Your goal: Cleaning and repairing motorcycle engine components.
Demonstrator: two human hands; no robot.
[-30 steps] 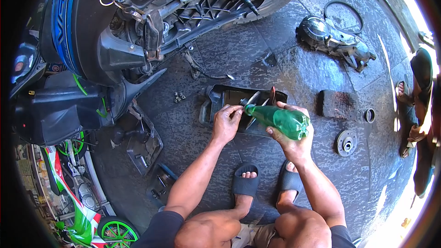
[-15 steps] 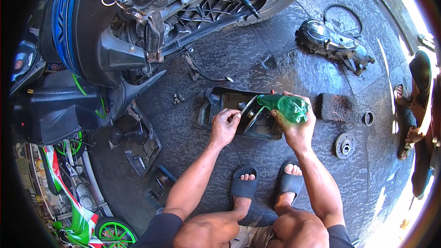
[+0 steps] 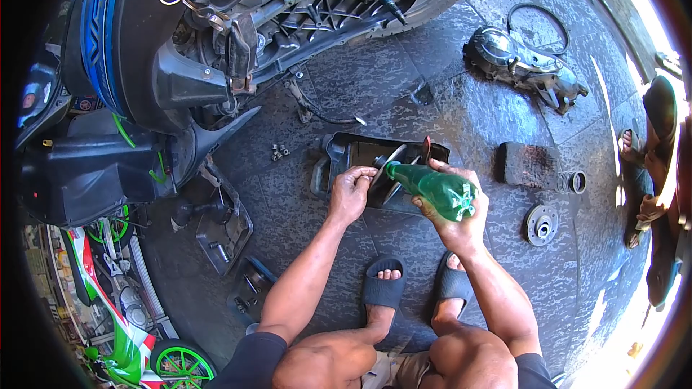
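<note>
Green bottle gripped in right hand — left hand pinches metal disc over black tray; scooter at eleven o'clock.

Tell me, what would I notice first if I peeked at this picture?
Probably the green plastic bottle tipped in the right hand, its neck pointing down over a black tray on the dark floor. The left hand holds a round metal disc there. Behind, a scooter stands with its engine uncovered.
</note>
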